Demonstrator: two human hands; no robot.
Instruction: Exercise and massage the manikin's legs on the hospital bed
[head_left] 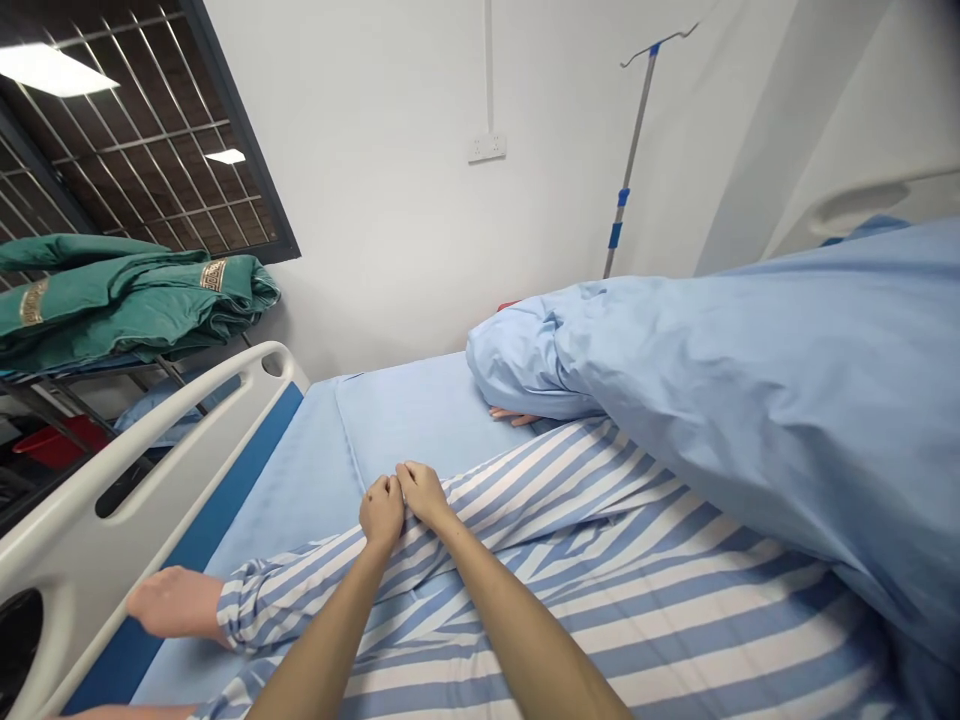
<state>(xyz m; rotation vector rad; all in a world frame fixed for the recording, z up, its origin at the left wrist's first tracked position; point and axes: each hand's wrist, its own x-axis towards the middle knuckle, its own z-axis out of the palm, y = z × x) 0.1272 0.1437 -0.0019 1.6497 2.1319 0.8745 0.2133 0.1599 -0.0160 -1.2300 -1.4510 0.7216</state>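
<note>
My left hand (382, 512) is closed in a fist on the far leg of the striped trousers (510, 485), around the knee. Right beside it, my right hand (421, 492) is closed the same way on the same leg. The two fists touch or nearly touch, backs up. The curled fingers' inner sides are hidden, so any cloth in them cannot be seen. The trousers are blue and white, worn by a lying figure whose bare foot (176, 603) points left. Part of a hand (514, 416) of that figure shows under the quilt.
A light blue quilt (720, 370) is folded back over the figure's upper body. The white bed footboard (135, 470) stands at left, beyond it green folded bedding (135, 300) on a rack. An IV pole (634, 150) rises behind the bed near the wall socket (487, 148).
</note>
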